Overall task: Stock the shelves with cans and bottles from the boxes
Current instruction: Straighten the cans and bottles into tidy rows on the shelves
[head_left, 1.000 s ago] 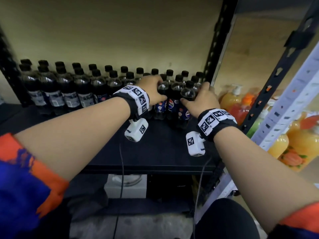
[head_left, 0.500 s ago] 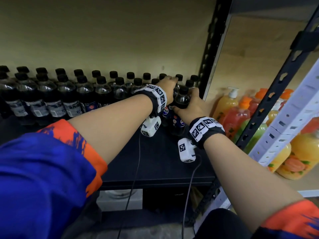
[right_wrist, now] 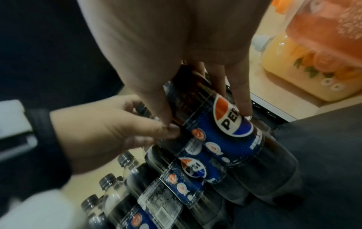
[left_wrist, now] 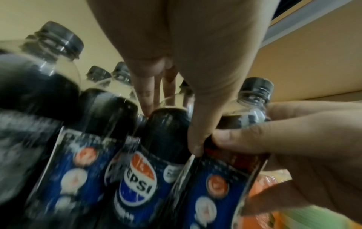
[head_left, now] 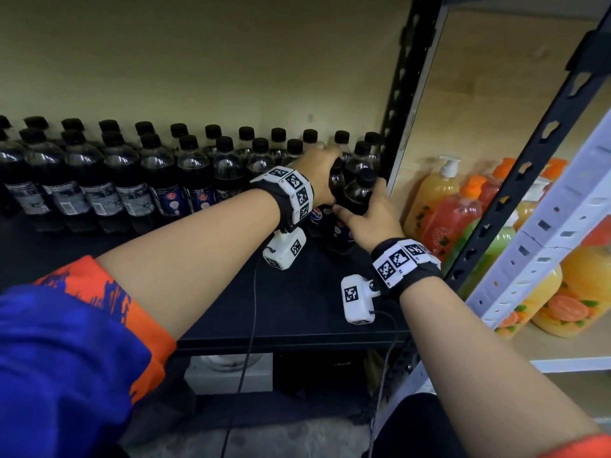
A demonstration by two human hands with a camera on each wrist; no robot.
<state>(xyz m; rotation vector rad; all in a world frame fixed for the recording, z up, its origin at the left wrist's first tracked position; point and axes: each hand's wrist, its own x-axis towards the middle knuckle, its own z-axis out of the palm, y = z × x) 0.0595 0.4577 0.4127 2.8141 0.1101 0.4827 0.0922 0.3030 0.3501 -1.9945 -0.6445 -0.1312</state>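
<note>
On the black shelf [head_left: 297, 309], seen from the head camera, both hands work at the right end of a double row of dark cola bottles [head_left: 132, 180]. The left hand [head_left: 317, 173] wraps its fingers around one cola bottle [head_left: 336, 180] just behind the front one. The right hand [head_left: 370, 219] curls around the frontmost bottle [head_left: 358, 193], thumb on its near side, fingers on the far side; that bottle stands upright on the shelf, touching its neighbour, close to the black upright post [head_left: 400, 110]. Past the post, on a pale wooden shelf [head_left: 568, 348], stand orange and yellow soap bottles [head_left: 433, 196]. Each wrist carries a black band with square printed markers.

From the left wrist, the left hand [left_wrist: 186, 54] reaches down over a Pepsi-labelled bottle [left_wrist: 141, 178]; its thumb lies along the bottle's right shoulder and its fingers go down behind, gripping it. The right hand [left_wrist: 313, 147] comes in from the right edge, thumb pressed across the neighbouring bottle [left_wrist: 235, 155], where the two thumbs touch. More capped bottles stand at left, blurred.

From the right wrist, the right hand [right_wrist: 176, 46] clasps a Pepsi bottle [right_wrist: 225, 128] between thumb and fingers above the label. The left hand [right_wrist: 109, 131] is alongside, fingers curled on the next bottle [right_wrist: 188, 168].
</note>
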